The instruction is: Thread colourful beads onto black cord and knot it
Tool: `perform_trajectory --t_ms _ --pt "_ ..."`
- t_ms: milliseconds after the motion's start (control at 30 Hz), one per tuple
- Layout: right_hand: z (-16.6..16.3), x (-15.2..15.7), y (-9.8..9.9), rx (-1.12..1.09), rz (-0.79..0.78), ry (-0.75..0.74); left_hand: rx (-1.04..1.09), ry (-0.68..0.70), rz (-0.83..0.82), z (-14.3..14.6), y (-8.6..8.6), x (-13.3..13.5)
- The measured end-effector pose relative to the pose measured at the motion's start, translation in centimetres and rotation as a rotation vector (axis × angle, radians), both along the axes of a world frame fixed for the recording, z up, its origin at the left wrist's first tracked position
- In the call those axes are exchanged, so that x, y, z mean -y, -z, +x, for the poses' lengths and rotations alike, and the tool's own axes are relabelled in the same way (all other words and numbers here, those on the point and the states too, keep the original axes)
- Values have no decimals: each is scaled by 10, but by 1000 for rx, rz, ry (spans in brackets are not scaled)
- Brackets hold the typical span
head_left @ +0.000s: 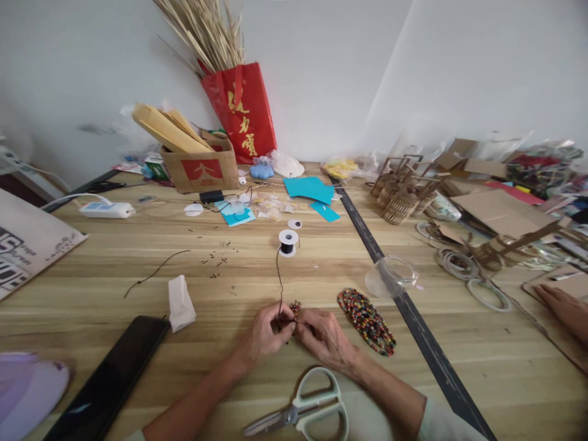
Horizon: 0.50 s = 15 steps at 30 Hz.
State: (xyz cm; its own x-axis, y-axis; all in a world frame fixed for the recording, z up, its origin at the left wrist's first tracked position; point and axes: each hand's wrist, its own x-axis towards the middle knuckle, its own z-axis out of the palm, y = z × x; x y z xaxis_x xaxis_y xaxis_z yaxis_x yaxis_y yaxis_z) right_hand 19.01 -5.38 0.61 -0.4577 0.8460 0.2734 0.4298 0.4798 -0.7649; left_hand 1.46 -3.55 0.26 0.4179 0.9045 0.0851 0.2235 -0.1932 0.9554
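Well short of the far edge of the worktop (340, 263), my left hand (271, 331) and right hand (325, 335) meet, the grip of each clamped on black cord (278, 264) beside a small bead cluster (295, 305), presumably steadying fine work. The spool (287, 247) stands upright beyond, likely for easy feeding; scissors (290, 415) lie nearer me, probably for reach.

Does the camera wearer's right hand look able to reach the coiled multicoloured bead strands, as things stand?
Probably yes: the coiled multicoloured bead strands lie beside the right hand, uncovered, with only wooden tabletop between, but this hand looks occupied.
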Motion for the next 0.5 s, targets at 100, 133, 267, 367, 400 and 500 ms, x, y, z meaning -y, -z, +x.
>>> perform_trajectory --t_ms 100,133,267,367,400,500 --pt "0 0 -2 -6 -3 -13 1 -12 4 0 1 0" --pt "0 0 -3 -12 -5 -17 2 -14 9 1 2 0" --pt "-1 1 -2 -29 -33 -1 14 -11 29 0 4 -1" --pt "-1 2 0 -41 -80 17 34 -2 25 -1 4 -2" --pt "-1 2 0 -42 -92 17 36 -2 24 -2 3 -3" --pt "-2 2 1 -43 -91 26 34 -8 30 -2 3 -3"
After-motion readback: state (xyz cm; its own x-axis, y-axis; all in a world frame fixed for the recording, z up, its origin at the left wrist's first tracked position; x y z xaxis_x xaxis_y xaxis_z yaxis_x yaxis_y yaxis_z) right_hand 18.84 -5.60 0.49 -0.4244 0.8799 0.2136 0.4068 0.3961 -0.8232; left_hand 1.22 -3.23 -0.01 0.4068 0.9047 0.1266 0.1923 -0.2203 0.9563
